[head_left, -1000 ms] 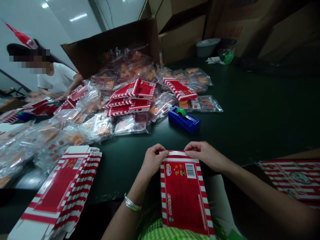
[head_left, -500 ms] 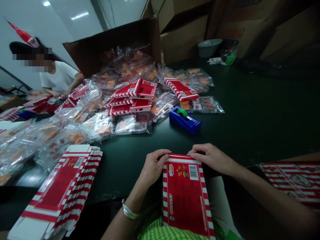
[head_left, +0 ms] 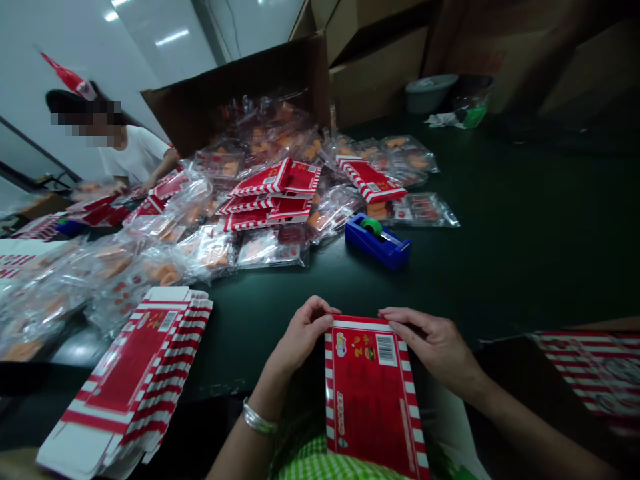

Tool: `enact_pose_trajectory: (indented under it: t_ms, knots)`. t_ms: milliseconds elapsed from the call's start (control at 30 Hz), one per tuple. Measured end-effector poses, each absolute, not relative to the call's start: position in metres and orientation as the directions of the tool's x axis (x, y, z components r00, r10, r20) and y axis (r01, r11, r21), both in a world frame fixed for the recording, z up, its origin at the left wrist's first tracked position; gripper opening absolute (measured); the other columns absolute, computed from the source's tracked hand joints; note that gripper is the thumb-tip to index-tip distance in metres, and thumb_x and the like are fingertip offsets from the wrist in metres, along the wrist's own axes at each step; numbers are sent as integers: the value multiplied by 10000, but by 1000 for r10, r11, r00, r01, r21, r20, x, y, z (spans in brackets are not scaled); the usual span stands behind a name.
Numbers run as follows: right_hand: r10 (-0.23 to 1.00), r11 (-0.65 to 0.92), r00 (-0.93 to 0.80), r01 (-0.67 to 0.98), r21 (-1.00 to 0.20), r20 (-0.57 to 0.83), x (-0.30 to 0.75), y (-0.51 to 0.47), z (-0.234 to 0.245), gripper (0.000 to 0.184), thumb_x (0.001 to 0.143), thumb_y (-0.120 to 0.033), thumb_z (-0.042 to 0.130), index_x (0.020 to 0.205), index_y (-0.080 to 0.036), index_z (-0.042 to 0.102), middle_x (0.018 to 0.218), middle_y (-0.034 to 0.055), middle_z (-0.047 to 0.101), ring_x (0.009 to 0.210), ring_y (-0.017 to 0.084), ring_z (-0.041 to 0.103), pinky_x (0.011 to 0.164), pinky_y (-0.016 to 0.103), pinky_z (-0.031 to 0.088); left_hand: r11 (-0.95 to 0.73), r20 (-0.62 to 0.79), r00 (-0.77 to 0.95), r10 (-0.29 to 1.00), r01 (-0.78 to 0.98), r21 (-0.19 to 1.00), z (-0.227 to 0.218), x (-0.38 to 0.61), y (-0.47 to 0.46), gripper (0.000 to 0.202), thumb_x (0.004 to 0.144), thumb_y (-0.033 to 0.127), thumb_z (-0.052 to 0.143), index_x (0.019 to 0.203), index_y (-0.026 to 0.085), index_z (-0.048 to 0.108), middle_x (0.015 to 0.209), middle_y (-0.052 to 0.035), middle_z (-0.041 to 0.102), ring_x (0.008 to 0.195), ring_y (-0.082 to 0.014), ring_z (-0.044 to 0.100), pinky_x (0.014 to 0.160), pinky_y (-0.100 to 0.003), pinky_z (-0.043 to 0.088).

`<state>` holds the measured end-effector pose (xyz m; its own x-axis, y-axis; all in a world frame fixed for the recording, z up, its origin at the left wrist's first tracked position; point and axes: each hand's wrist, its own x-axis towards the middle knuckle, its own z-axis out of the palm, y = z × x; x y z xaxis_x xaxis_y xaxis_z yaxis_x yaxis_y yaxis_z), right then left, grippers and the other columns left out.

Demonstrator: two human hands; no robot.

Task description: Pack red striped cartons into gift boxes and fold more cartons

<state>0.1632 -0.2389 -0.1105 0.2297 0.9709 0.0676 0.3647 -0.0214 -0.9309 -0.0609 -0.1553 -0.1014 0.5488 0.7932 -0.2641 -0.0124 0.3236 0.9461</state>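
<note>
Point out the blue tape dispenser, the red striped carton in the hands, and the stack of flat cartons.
Blue tape dispenser [head_left: 379, 251], head view, on its body.
Red striped carton [head_left: 373, 393], head view, on its red panel.
Stack of flat cartons [head_left: 131, 367], head view, on the top carton's red panel.

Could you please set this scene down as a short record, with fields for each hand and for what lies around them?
Left hand: holds the upper left edge of a flattened red-and-white striped carton; silver bangle on the wrist.
Right hand: fingers on the carton's upper right edge.
Nearby: stack of flattened cartons to the left; blue tape dispenser ahead.
Rest: clear bags of orange items; open cardboard box; co-worker in white T-shirt.
</note>
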Motion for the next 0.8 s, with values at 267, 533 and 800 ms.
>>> enact_pose_trajectory:
  t_ms: [267,533,800]
  knots:
    - [959,-92,278,128,-988,-53,158,-244,-123,292,794,-462,614,908,-217,726,1052,75,713,987,241,655,871,366,537,345,-318,519,794,46,937,-111,-60,-164,277,818,442,620,891,175,608,775,5,626,695,-141,594,653,-238,466]
    - [984,-132,132,113,-985,-117,173,-241,-113,411,763,-565,638,919,-195,725,1056,97,706,953,257,659,825,374,554,288,-295,321,900,72,955,-113,-46,-173,395,772,540,630,901,167,626,804,-22,658,722,-174,614,623,-249,479]
    - [971,-183,180,125,-975,-159,175,-240,-110,485,682,-609,689,952,-208,737,1029,103,717,925,276,669,767,359,581,314,-249,272,930,-230,921,-118,-43,-183,439,665,394,789,911,206,477,918,-43,671,797,-180,647,720,-311,531]
